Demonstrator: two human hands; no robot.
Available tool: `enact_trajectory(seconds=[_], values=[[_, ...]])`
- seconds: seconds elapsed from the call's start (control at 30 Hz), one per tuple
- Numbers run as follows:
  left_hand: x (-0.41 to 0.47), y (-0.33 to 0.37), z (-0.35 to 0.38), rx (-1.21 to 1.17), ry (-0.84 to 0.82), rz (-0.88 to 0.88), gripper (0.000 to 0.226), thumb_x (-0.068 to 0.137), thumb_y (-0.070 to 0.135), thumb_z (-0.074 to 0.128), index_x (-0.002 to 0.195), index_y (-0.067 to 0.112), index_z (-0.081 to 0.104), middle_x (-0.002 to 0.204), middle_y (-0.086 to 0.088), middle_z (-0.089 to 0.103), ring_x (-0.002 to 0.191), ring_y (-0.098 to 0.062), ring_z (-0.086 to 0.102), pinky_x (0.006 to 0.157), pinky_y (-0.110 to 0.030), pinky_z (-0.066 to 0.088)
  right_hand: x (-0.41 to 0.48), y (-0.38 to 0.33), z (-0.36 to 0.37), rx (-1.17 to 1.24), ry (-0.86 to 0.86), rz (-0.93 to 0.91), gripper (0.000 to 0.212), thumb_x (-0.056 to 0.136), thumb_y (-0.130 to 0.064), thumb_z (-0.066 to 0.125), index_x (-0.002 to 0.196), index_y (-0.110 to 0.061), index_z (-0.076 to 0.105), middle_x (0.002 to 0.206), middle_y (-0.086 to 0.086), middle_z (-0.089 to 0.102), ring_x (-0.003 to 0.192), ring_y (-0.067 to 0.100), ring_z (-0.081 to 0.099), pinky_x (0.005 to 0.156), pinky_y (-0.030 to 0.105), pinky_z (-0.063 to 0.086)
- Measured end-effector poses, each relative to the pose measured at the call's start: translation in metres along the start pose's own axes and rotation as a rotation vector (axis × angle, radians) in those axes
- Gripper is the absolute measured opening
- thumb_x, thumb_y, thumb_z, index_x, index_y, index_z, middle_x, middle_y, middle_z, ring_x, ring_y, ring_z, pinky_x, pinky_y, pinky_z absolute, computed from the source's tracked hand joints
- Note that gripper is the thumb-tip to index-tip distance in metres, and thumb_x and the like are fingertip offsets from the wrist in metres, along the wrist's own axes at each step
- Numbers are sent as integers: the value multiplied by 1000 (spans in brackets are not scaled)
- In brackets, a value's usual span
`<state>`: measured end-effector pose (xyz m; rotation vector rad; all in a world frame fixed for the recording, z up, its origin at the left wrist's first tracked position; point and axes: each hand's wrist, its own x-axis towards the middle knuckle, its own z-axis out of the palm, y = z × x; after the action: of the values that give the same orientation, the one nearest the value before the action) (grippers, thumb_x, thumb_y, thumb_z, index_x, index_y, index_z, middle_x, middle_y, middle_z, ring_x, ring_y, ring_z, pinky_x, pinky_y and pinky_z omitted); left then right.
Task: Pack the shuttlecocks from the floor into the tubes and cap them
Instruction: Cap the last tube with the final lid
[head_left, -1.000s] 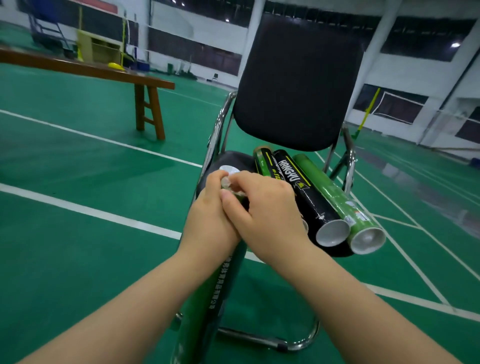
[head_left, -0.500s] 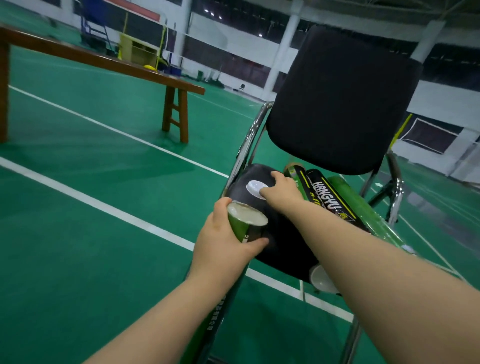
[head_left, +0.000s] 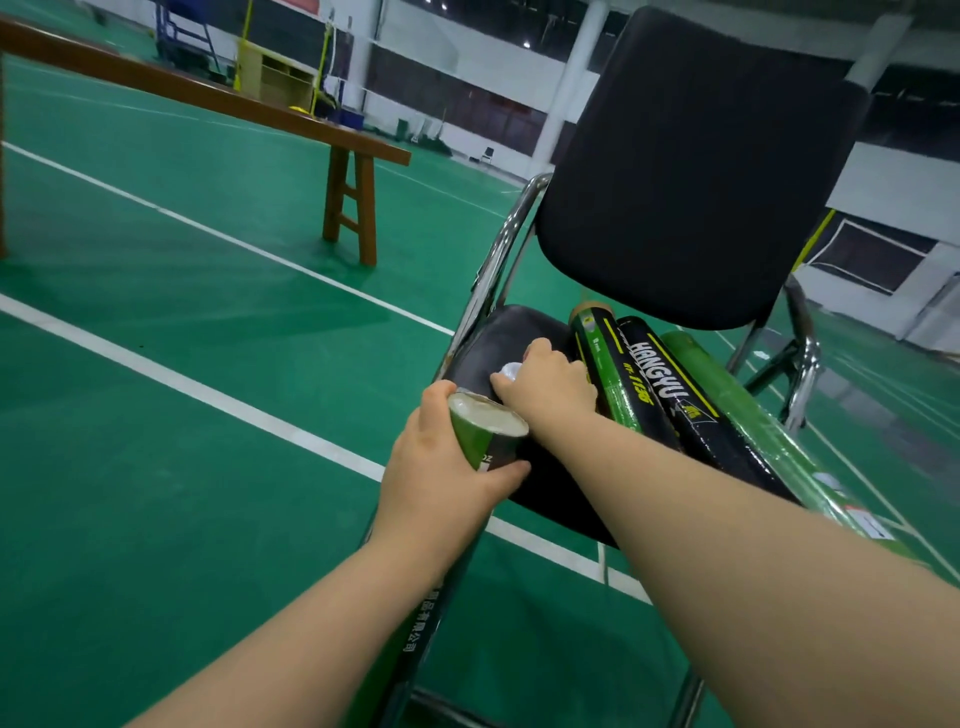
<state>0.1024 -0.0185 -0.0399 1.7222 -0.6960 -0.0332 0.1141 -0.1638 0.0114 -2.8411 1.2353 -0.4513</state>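
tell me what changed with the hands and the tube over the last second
The right hand left the mouth of the green tube, reached forward to the chair seat and now pinches the white cap lying there. The mouth, covered before, now shows open. Unchanged: the left hand grips the tube; three tubes lie on the seat.

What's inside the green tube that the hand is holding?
The green tube, gripped by the left hand, is open at the top. Its mouth shows something pale; the tube's wall hides whatever sits deeper.
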Motion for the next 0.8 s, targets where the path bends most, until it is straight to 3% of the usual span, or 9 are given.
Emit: enact_trajectory(seconds=[0.2,0.27,0.37,0.43,0.57,0.67,0.8], values=[[-14,-1,0,29,-66,-44,81,63,39,79,127,24,32,108,6,48,91,-13,42,69,-21,30,-16,-8,-13,-370,40,-305,66,93,-12,45,147,-7,6,113,17,62,96,34,62,62,35,42],[-23,-2,2,22,-104,-73,83,64,39,79,129,25,31,114,3,52,94,-15,46,72,-21,33,-24,-10,-31,-381,53,-309,60,94,-8,44,145,-5,13,117,19,60,100,35,61,62,35,40],[-38,-1,3,-18,-133,-118,84,64,36,80,131,29,31,113,4,52,93,-14,47,73,-19,34,-50,-4,-63,-81,102,-250,36,97,-12,35,132,-8,41,124,15,54,110,33,54,77,34,42],[-47,2,1,-64,-135,-120,83,63,34,81,129,31,32,109,6,53,91,-14,49,73,-20,36,-81,-1,-67,178,137,-225,33,99,-19,30,123,-13,52,119,12,57,106,30,54,83,35,42],[-68,11,-6,-94,-130,-90,78,62,29,79,124,32,33,101,5,56,82,-14,53,61,-19,37,-143,5,-48,613,157,-112,24,96,-21,38,105,-20,60,103,1,62,96,21,54,80,33,43],[-92,19,-10,-117,-163,-69,72,61,25,78,113,41,32,92,13,58,77,2,54,57,-8,39,-177,12,-45,934,141,94,16,92,-18,46,93,-22,62,93,-4,63,89,17,56,77,30,45],[-134,25,-17,-130,-239,-77,64,60,23,80,102,47,36,92,20,59,79,7,55,58,-4,39,-219,21,-37,1129,81,281,16,87,-19,49,86,-24,64,96,0,64,90,18,59,81,35,50]])
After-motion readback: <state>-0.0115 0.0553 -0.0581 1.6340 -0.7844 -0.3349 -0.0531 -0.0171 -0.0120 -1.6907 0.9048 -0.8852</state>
